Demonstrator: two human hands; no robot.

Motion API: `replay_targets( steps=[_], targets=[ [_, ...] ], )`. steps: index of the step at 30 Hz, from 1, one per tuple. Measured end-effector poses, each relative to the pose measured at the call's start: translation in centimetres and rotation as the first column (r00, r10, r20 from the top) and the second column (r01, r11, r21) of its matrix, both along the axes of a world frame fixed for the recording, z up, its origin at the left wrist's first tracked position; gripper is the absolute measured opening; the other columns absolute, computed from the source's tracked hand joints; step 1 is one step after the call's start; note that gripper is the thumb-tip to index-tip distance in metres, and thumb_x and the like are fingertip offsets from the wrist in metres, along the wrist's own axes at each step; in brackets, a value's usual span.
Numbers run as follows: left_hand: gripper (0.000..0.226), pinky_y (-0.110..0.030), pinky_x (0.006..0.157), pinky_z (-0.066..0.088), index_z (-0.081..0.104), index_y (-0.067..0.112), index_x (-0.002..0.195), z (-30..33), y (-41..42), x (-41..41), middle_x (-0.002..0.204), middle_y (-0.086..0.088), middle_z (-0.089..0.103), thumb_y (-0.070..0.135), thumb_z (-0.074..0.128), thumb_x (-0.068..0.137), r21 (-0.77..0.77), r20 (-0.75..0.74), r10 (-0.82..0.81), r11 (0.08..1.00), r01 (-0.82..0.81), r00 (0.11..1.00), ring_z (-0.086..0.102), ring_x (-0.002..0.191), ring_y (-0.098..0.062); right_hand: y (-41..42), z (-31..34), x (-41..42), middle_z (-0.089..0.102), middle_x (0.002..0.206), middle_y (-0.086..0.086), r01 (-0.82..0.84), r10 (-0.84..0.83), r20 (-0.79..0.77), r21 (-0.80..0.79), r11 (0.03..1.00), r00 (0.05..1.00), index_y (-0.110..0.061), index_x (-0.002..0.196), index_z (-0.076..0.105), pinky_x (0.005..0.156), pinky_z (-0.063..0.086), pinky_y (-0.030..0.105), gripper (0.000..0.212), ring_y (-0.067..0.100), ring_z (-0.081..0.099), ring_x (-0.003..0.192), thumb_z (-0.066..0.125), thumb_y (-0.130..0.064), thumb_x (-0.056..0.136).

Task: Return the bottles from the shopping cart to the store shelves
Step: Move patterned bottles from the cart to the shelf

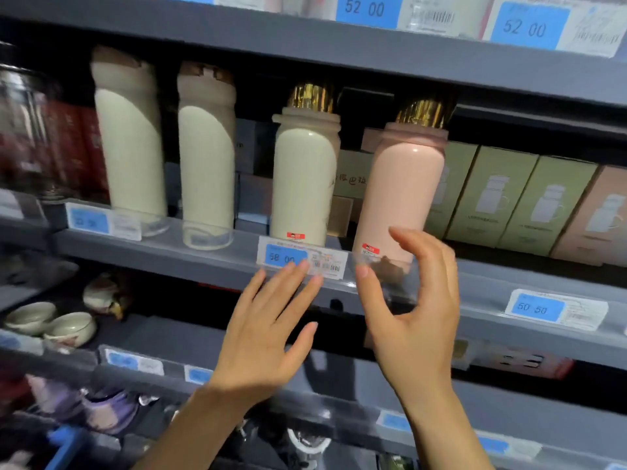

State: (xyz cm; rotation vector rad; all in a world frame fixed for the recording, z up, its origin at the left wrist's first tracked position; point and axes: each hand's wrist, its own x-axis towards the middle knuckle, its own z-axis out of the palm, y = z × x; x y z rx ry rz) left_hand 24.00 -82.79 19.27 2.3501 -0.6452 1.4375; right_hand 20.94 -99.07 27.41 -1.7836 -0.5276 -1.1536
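The pink bottle (402,195) is standing on the middle shelf (203,256), leaning a little to the right, just right of a cream bottle (303,178) with the same gold cap. The right hand (417,320) is curving open around its base, thumb to the left and fingers to the right, apparently not gripping it. The left hand (268,330) is lying flat and empty, fingers spread, its fingertips at the shelf edge by the price tag (302,261).

This looks like the setting-down step. To finish it well, the bottle is needing a gentle nudge upright and a push back from the lip, label facing out, in line with the cream one. The green boxes (502,201) behind are leaving little room, so a slow push seems wise. The cart is not in view.
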Motion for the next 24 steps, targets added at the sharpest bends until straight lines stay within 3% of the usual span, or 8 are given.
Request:
replay_targets(
  steps=[2, 5, 12, 15, 17, 18, 21, 24],
  targets=[
    [0.049, -0.026, 0.111, 0.031, 0.051, 0.017, 0.136, -1.6, 2.2, -3.2, 0.143, -0.003, 0.049, 0.025, 0.056, 0.088, -0.084, -0.06, -0.05, 0.995, 0.044, 0.997, 0.047, 0.13, -0.015, 2.0, -1.0, -1.4, 0.057, 0.113, 0.0, -0.077, 0.076, -0.045, -0.019, 0.997, 0.996, -0.012, 0.112, 0.061, 0.093, 0.039, 0.013, 0.03, 0.005, 0.053, 0.11, 0.06, -0.026, 0.086],
    [0.032, -0.025, 0.091, 0.046, 0.07, 0.011, 0.112, -4.5, 7.8, -8.8, 0.116, -0.003, 0.068, 0.024, 0.056, 0.087, -0.135, -0.16, 0.062, 0.987, -0.084, 0.985, 0.063, 0.105, -0.015, 6.2, -4.0, -3.5, 0.06, 0.104, -0.004, -0.191, 0.19, -0.19, 0.013, 0.981, 0.963, -0.019, 0.102, 0.064, 0.09, 0.042, 0.015, 0.019, 0.005, 0.057, 0.103, 0.062, -0.028, 0.085],
    [0.025, -0.018, 0.063, 0.041, 0.072, 0.025, 0.084, -14.5, 24.9, -25.2, 0.075, 0.009, 0.069, 0.036, 0.05, 0.083, -0.098, -0.55, 0.298, 0.905, -0.414, 0.78, 0.06, 0.064, -0.008, 22.1, -16.4, -13.3, 0.063, 0.092, -0.009, -0.381, 0.319, -0.67, 0.058, 0.923, 0.67, -0.039, 0.086, 0.061, 0.077, 0.042, 0.011, 0.013, 0.0, 0.059, 0.087, 0.061, -0.046, 0.074],
    [0.021, -0.024, 0.054, 0.042, 0.063, 0.029, 0.084, -18.1, 29.5, -31.3, 0.069, 0.005, 0.065, 0.038, 0.045, 0.089, -0.074, -0.645, 0.339, 0.864, -0.497, 0.685, 0.056, 0.064, -0.009, 27.2, -21.2, -17.6, 0.063, 0.097, -0.003, -0.473, 0.291, -0.78, -0.008, 0.881, 0.554, -0.03, 0.099, 0.059, 0.077, 0.046, 0.017, 0.029, 0.004, 0.058, 0.087, 0.065, -0.047, 0.076],
    [0.029, -0.027, 0.054, 0.049, 0.068, 0.028, 0.088, -20.2, 31.8, -34.9, 0.078, 0.004, 0.07, 0.041, 0.042, 0.089, -0.09, -0.754, 0.316, 0.819, -0.567, 0.576, 0.065, 0.068, -0.016, 29.4, -23.1, -19.7, 0.062, 0.107, 0.003, -0.517, 0.293, -0.883, 0.069, 0.853, 0.365, -0.018, 0.112, 0.059, 0.079, 0.05, 0.022, 0.037, 0.015, 0.06, 0.097, 0.076, -0.028, 0.08],
    [0.032, -0.024, 0.051, 0.049, 0.071, 0.026, 0.089, -21.2, 33.0, -36.4, 0.082, 0.005, 0.071, 0.041, 0.043, 0.085, -0.078, -0.79, 0.316, 0.798, -0.597, 0.526, 0.067, 0.067, -0.016, 30.3, -23.9, -20.5, 0.06, 0.109, 0.005, -0.528, 0.282, -0.918, 0.099, 0.844, 0.279, -0.018, 0.115, 0.057, 0.08, 0.052, 0.026, 0.04, 0.02, 0.06, 0.099, 0.077, -0.021, 0.081],
    [0.035, -0.025, 0.053, 0.049, 0.073, 0.022, 0.088, -22.3, 36.2, -39.3, 0.082, 0.004, 0.071, 0.042, 0.045, 0.082, -0.048, -0.823, 0.328, 0.773, -0.632, 0.464, 0.067, 0.066, -0.02, 32.5, -25.2, -21.4, 0.059, 0.11, 0.007, -0.532, 0.201, -0.961, 0.072, 0.844, 0.188, -0.029, 0.117, 0.051, 0.084, 0.052, 0.04, 0.045, 0.023, 0.061, 0.096, 0.076, -0.023, 0.08],
    [0.041, -0.038, 0.071, 0.052, 0.073, 0.015, 0.09, -23.3, 39.5, -40.2, 0.087, -0.002, 0.071, 0.042, 0.043, 0.089, -0.056, -0.785, 0.412, 0.697, -0.715, 0.463, 0.067, 0.08, -0.028, 34.9, -25.4, -21.2, 0.053, 0.117, 0.003, -0.51, 0.164, -0.985, 0.111, 0.853, 0.059, -0.022, 0.129, 0.041, 0.078, 0.05, 0.026, 0.051, 0.015, 0.058, 0.093, 0.07, -0.024, 0.086]
  ],
)
